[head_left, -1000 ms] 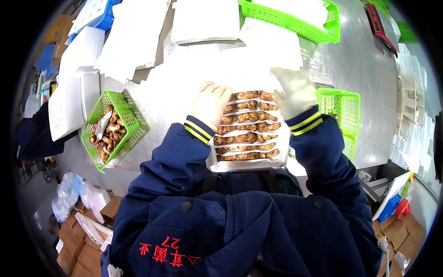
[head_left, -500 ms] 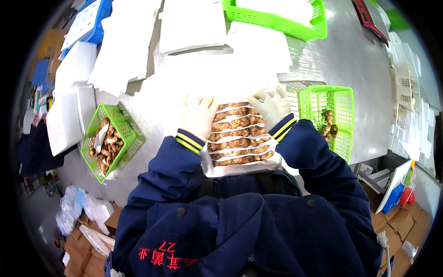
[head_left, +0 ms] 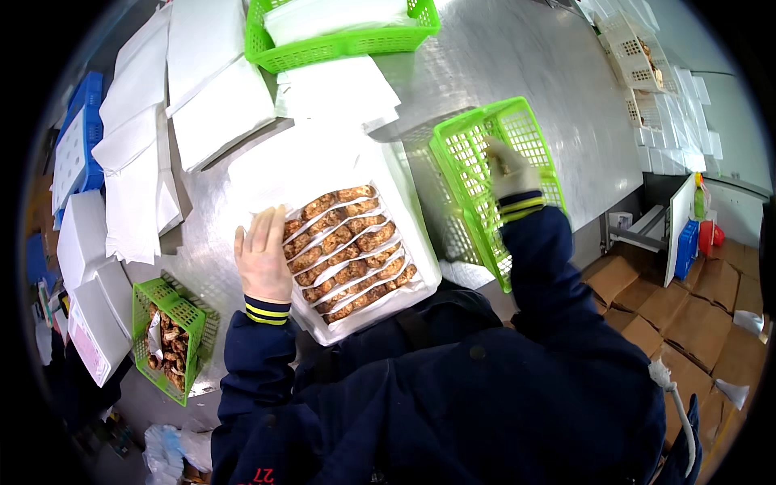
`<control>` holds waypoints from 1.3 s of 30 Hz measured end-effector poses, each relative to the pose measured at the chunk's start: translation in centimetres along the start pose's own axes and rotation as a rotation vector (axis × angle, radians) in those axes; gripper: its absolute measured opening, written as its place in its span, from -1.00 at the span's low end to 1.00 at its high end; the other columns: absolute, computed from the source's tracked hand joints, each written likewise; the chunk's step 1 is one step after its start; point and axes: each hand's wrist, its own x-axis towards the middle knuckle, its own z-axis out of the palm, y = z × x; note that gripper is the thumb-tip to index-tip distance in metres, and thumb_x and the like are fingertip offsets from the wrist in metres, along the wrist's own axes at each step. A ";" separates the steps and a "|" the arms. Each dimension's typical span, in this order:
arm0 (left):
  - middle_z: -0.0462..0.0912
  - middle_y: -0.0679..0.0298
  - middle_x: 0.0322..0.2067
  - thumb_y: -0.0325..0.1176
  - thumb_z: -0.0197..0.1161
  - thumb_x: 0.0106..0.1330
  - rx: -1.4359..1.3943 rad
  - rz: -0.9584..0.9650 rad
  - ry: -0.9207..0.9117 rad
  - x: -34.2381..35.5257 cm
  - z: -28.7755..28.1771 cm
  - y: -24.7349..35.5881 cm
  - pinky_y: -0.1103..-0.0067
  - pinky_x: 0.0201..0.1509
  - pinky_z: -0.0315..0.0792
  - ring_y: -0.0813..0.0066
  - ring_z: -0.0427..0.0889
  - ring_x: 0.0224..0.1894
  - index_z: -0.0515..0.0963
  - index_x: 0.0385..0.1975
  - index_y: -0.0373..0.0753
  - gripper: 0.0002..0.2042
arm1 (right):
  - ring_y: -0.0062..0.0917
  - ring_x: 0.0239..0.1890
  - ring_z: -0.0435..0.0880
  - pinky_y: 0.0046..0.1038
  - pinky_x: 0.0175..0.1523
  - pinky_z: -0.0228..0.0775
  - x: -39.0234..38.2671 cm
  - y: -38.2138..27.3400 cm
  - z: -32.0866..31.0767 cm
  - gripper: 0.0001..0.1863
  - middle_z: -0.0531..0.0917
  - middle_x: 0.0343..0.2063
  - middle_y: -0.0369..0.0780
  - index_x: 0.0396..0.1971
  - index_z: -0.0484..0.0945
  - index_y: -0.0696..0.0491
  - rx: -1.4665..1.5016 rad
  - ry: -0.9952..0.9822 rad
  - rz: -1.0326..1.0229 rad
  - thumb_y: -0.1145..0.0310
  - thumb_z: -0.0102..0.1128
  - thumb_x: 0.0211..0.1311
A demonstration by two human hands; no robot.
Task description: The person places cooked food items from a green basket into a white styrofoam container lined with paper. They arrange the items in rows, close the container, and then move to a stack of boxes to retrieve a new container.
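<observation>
A white foam box lies turned at an angle in front of me. Brown knobbly mushrooms fill it in several rows, with white paper strips between the rows. My gloved left hand rests at the box's left rim, fingers stretched out and nothing held. My gloved right hand reaches into the green basket right of the box. Its fingers are curled and slightly blurred; whatever they hold, if anything, is hidden. The hand and sleeve cover part of the basket's inside.
Another green basket with loose mushrooms stands at the left. White sheets and a green basket of white paper lie at the back of the metal table. Flattened cardboard covers floor at the right.
My right hand has left the box and moved right into the green basket. My left hand has shifted to the box's left rim. The whole view has turned rightward.
</observation>
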 end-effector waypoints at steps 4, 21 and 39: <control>0.52 0.13 0.07 -0.67 0.06 0.15 -0.171 -0.098 0.156 0.6 -1.0 -0.3 0.21 0.28 0.25 0.19 0.46 0.18 0.43 0.15 -0.21 -0.50 | -0.19 -0.15 0.68 -0.23 -0.09 0.51 2.2 5.3 -1.1 -0.54 0.69 -0.20 -0.13 0.07 0.50 -0.18 -0.638 -0.421 0.432 0.34 0.21 0.10; 0.56 0.07 -0.01 -0.63 0.22 0.11 -0.302 -0.243 0.380 0.8 -1.3 -1.5 0.33 0.15 0.40 0.03 0.51 0.06 0.59 -0.03 -0.15 -0.61 | -0.27 -0.23 0.65 -0.31 -0.20 0.55 2.3 -21.9 15.3 -0.63 0.66 -0.15 -0.26 -0.08 0.55 -0.07 -0.167 -0.482 -0.719 0.48 0.19 0.04; 0.40 0.22 0.25 -0.19 0.29 0.24 -0.015 -0.350 0.109 1.8 0.7 -2.2 0.25 0.43 -0.05 0.14 0.20 0.36 0.65 -0.09 0.26 -0.76 | -0.60 -0.36 0.66 -0.59 -0.19 0.49 2.5 2.1 -8.6 -0.62 0.71 -0.37 -0.16 0.06 0.53 0.11 0.210 -0.111 0.393 0.54 0.13 0.21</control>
